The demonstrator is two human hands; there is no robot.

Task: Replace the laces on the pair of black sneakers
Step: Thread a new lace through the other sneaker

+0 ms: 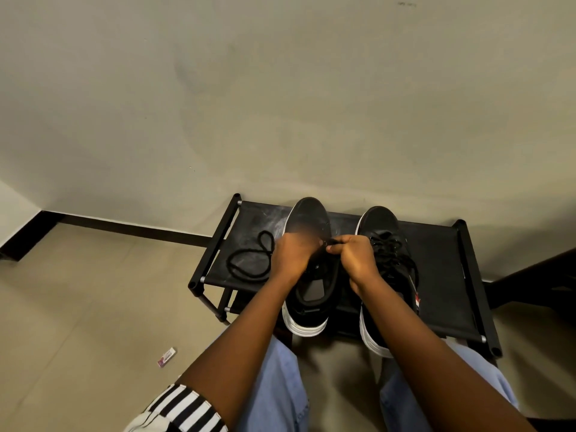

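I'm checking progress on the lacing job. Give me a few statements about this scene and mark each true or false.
1. Both sneakers stand on the black rack. True.
2. A loose black lace lies on the floor. False: it lies on the rack, left of the left sneaker.
3. The right sneaker has laces in it. True.
4. Both hands work at the right sneaker. False: the left hand and right hand are over the left sneaker.
5. The right hand pinches a lace end. True.

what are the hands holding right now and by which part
The right hand pinches the end of a black lace between thumb and fingers, over the left sneaker. The left hand is curled at that shoe's lacing area; what it grips cannot be told.
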